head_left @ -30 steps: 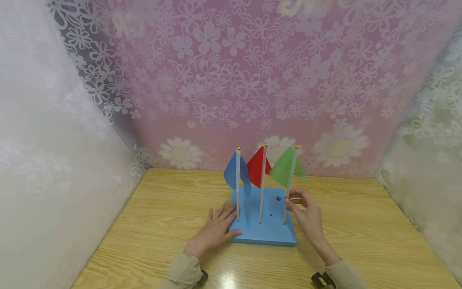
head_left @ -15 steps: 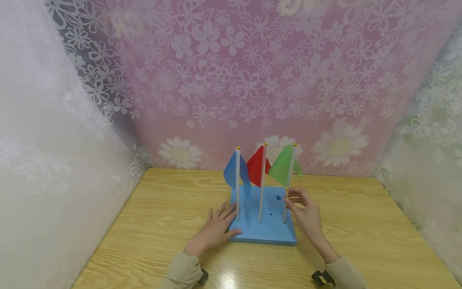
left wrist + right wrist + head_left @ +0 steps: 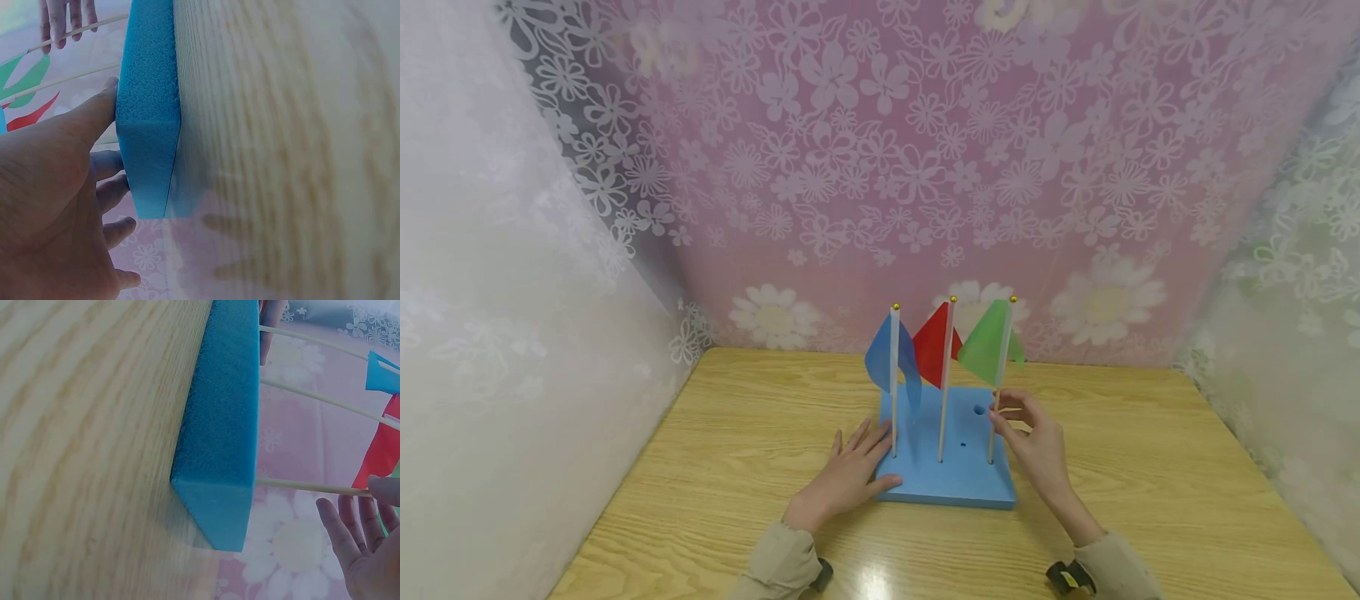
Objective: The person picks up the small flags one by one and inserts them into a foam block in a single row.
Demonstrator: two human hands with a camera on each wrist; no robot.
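Observation:
A blue foam block (image 3: 958, 487) lies on the wooden table (image 3: 737, 467) with three small flags standing in it: blue (image 3: 887, 360), red (image 3: 931, 343) and green (image 3: 987, 346). My left hand (image 3: 850, 473) lies flat against the block's left side, fingers straight and thumb at the front corner; the left wrist view shows that thumb (image 3: 100, 109) pressed on the block (image 3: 150, 106). My right hand (image 3: 1011, 417) pinches the green flag's white pole (image 3: 997, 400) low down. In the right wrist view the thumb (image 3: 382, 486) touches that pole beside the block (image 3: 225, 425).
Floral curtains close in the table: pink at the back (image 3: 925, 167), white on the left (image 3: 512, 333) and right (image 3: 1285, 350). Small holes (image 3: 979, 410) show in the block's top behind the poles. Bare table lies on both sides of the block.
The green flag has stopped swaying and its pole stands a little straighter. The right hand has shifted slightly on the pole. The left hand has not moved.

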